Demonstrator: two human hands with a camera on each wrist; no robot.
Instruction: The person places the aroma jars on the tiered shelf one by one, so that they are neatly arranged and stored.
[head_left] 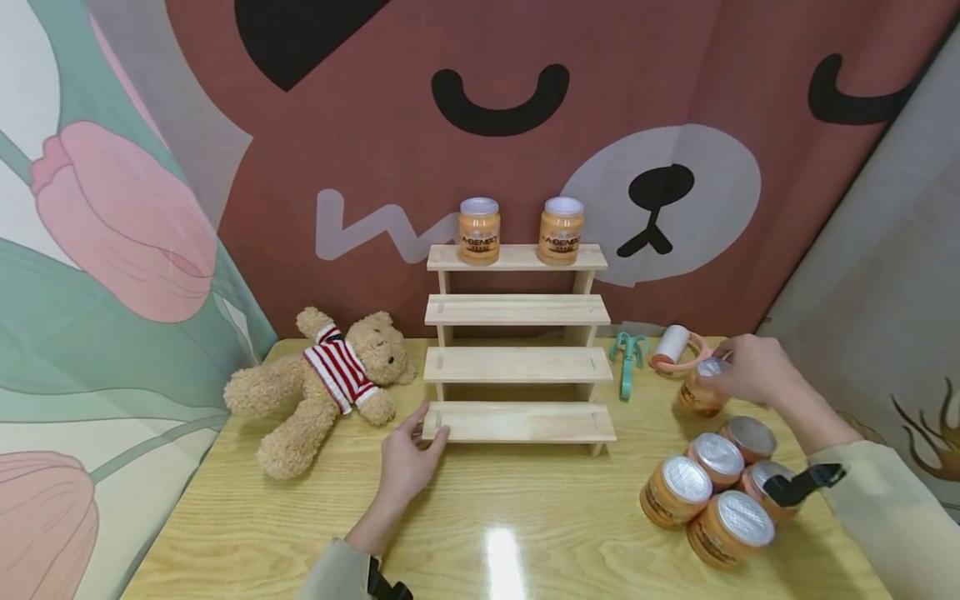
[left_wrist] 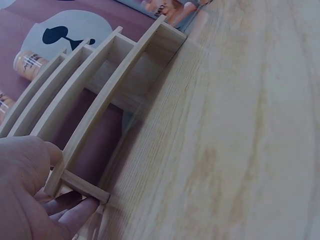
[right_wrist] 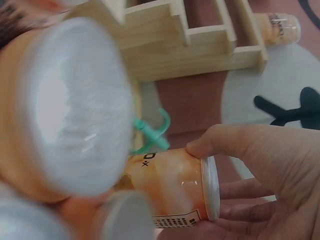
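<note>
A stepped wooden display stand (head_left: 517,422) rises in tiers in the middle of the table. My left hand (head_left: 408,462) grips the left end of its lowest shelf; in the left wrist view the fingers curl round that end piece (left_wrist: 85,185). At the right, my right hand (head_left: 759,371) holds an orange jar (head_left: 699,397) near its silver lid. In the right wrist view the thumb lies on the near side of the jar (right_wrist: 175,185), and the far fingertips are partly hidden. Two similar jars, one of them the left jar (head_left: 480,233), stand on the top shelf.
Several orange jars (head_left: 677,492) with silver lids cluster at the table's right. A teddy bear (head_left: 337,371) in a striped shirt lies left of the stand. A green claw-like item (head_left: 628,358) and a white roller (head_left: 672,343) with a pink handle lie at the back right.
</note>
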